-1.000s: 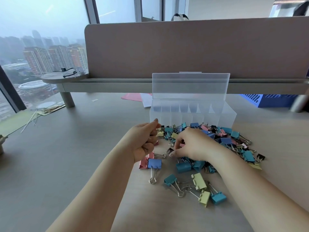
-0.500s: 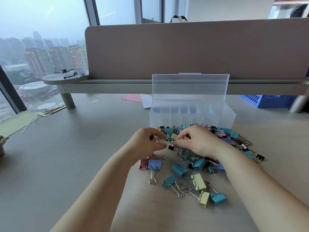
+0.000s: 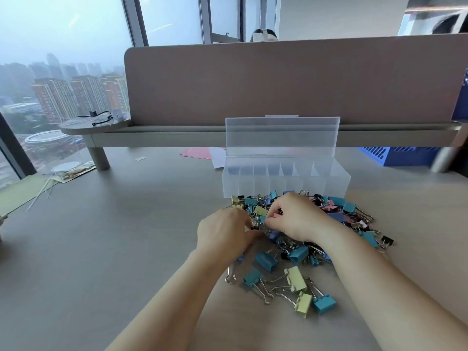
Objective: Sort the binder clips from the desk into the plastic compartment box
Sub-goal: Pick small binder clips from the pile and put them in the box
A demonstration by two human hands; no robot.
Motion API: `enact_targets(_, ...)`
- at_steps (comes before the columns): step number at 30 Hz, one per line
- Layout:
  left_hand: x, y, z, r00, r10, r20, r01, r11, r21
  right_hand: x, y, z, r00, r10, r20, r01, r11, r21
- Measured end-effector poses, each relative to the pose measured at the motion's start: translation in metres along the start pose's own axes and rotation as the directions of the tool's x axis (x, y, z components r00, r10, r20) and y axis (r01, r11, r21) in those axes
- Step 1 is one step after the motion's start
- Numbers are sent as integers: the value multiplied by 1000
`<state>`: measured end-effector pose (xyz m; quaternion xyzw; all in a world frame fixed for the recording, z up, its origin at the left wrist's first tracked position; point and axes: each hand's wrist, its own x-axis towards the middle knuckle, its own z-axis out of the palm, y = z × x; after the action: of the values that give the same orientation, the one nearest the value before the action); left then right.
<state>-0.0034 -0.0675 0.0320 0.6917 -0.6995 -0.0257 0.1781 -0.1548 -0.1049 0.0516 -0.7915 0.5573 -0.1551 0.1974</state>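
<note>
Desk: binder clips lie heaped against the open plastic compartment box. Over the heap, the left hand pinches a black clip and the right hand a pink clip.

Big windows on the left w/ hazy city view, tan divider behind a pale wood tabletop, soft daylight.

The desk bears a heap of binder clips, the open plastic compartment box just behind, and pink paper
</note>
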Motion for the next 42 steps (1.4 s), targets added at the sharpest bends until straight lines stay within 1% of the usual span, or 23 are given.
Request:
enact_targets(5,3,5,5,998,-33,-48,32,999,-16,-2,-2,-4,1000,-15,-11,15,1000,-8)
enact_targets(9,3,3,6,998,-38,-48,34,996,-88,-2,-1,-4,998,-22,-58,23,1000,10)
enact_targets(11,4,-1,0,997,-54,-61,42,982,-181,-2,0,-6,997,-19,-81,22,999,36)
enact_targets(13,8,-8,-10,995,-94,-44,70,922,-382,0,1,-11,996,-16,-82,23,997,80)
enact_targets(15,18,-14,-22,989,-149,14,128,793,-595,8,2,-17,998,-25,-58,28,997,66)
enact_targets(16,24,-17,-27,982,-176,66,175,727,-664,13,2,-20,999,-29,-35,31,999,44)
enact_targets(18,35,-22,-35,959,-203,195,279,592,-756,24,1,-23,999,-41,11,41,999,22)
enact_targets(21,46,-24,-36,919,-164,358,394,371,-841,36,1,-20,997,-51,55,49,998,39)
enact_targets(24,54,-25,-32,870,-73,488,493,96,-864,42,2,-12,996,-52,66,53,999,-10)
enact_targets(27,59,-30,-30,815,17,579,572,-180,-800,42,2,-10,996,-64,58,67,996,-50)
enact_targets(28,60,-31,-29,800,40,599,587,-259,-767,42,2,-11,995,-68,74,72,996,-52)
enact_targets(30,59,-33,-29,779,70,623,602,-359,-713,40,1,-14,989,-69,134,75,996,-43)
enact_targets(32,59,-35,-28,773,73,630,600,-406,-689,38,0,-16,985,-57,163,62,998,-22)
enact_targets(34,57,-36,-27,781,42,623,576,-431,-694,37,-1,-16,990,-35,136,37,999,-12)
enact_targets(35,56,-36,-27,789,25,614,564,-428,-706,37,-1,-16,994,-27,110,28,1000,-10)
enact_targets(37,55,-36,-28,801,-2,599,550,-393,-737,37,0,-15,998,-18,64,19,1000,-14)
enact_targets(39,55,-34,-29,805,-24,593,551,-344,-761,37,0,-13,999,-12,52,14,999,-31)
enact_targets(42,56,-32,-29,815,-76,575,549,-219,-807,38,1,-9,998,-16,61,19,999,-42)
